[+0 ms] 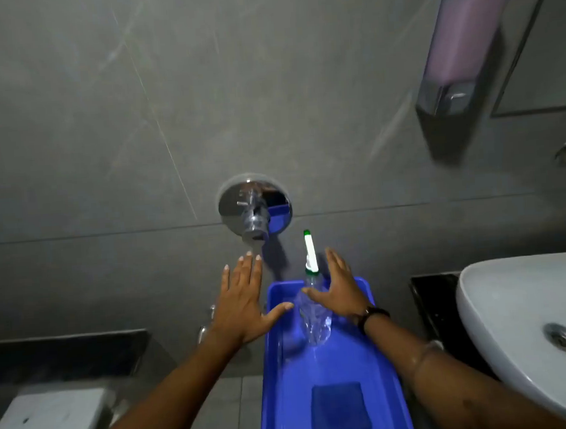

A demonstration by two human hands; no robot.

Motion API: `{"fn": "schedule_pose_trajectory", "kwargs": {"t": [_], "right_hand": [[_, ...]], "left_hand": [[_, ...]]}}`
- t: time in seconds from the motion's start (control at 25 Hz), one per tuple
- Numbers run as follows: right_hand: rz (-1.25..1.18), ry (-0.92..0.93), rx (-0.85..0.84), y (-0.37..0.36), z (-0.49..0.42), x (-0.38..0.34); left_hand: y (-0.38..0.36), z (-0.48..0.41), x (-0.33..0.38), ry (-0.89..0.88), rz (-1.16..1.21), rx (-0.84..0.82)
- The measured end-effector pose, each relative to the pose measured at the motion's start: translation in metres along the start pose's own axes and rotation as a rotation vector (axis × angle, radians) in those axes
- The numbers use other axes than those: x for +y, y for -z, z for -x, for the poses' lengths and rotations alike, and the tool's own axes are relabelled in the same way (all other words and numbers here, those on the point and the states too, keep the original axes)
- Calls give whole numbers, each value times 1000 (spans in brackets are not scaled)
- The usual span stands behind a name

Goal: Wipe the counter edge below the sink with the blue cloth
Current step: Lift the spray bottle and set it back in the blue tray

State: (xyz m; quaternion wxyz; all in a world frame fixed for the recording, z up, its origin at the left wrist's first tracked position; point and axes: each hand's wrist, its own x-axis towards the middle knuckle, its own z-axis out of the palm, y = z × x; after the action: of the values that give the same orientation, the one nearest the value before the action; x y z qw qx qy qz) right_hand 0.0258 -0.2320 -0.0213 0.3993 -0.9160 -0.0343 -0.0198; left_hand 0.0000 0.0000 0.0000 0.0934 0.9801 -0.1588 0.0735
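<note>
blue cloth: folded dark-blue square cloth (340, 409), lying flat in near end of the long blue plastic tray (377, 367); nothing touching it
tray: runs from bottom edge away toward the wall, between the two forearms
spray bottle: clear plastic bottle with white-and-green nozzle (314, 315), standing in far end of tray, beyond the cloth, nozzle pointing at wall
right hand: (341, 290) fingers spread apart, palm down, over far right part of tray, thumb in front of the bottle; whether it touches the bottle, cannot tell; grips nothing
wrist band: dark band (374, 316) on right wrist, above tray's right rim
left hand: (244, 303) fingers spread apart, holding nothing, just left of tray's far end, thumb over left rim
sink: white ceramic basin with metal drain (500, 317), right of tray
worktop: dark slab edge (436, 301) between tray and sink
white fixture: (49, 424) well left of tray, blurred
tap: chrome wall tap on round plate (255, 212), on grey wall beyond tray's far end
soap dispenser: wall dispenser with pink liquid (463, 47), up right of tray, blurred
</note>
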Motion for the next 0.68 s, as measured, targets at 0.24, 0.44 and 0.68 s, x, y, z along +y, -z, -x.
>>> {"fn": "schedule_pose_trajectory", "kwargs": {"t": [0.24,0.44,0.68], "right_hand": [[-146,26,187,-21,-59,-42],[-147,142,317,-15,-37,-60],[-164,108,144,42,13,-73]], "left_hand": [[-37,26,-7,75,-21,-146],[-63,61,-3,55,75,-195],[-106,91,14,-40,172,-301]]}}
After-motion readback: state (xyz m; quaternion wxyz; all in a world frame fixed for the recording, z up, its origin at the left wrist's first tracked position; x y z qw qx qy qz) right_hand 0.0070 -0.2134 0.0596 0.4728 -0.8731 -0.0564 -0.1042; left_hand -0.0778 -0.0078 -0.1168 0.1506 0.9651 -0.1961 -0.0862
